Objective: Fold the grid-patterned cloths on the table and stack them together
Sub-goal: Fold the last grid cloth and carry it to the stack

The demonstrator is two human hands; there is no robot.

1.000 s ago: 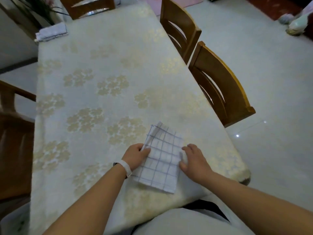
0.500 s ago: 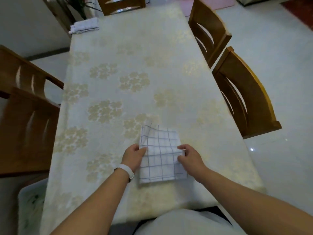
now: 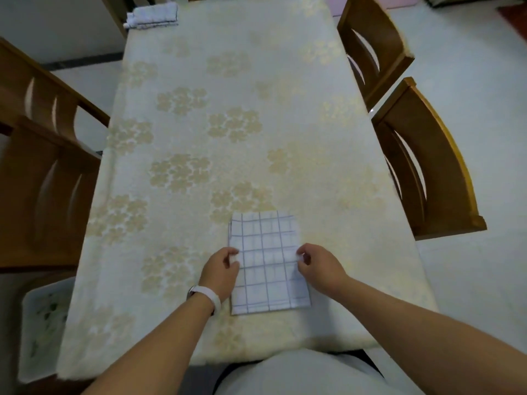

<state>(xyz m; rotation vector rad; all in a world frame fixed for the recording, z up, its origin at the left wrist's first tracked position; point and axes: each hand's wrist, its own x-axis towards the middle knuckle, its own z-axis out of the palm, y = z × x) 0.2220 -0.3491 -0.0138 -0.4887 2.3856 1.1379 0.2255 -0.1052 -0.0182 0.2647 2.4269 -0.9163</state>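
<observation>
Head view: a grid-patterned cloth [image 3: 268, 263] is seen lying flat on the worktop [image 3: 228, 109] near its front edge, already folded down to a compact upright rectangle with its edges fairly square. Its left edge is pinched between the curled fingers and thumb of the left hand [image 3: 221, 270], and its right edge is pinched in the same way by the right hand [image 3: 319, 267]. The hands are set apart, one at each side, about halfway along the cloth.

At the far left corner of the worktop a pale folded bundle [image 3: 152, 13] is seen, well apart from the cloth in hand. It is judged to be the stack of finished cloths, though its pattern is too small to be made out.

No unfolded cloth is visible elsewhere. The folding of this piece is judged to be nearly done. One more fold may be intended, and the cloth has not yet been added to the bundle.
</observation>
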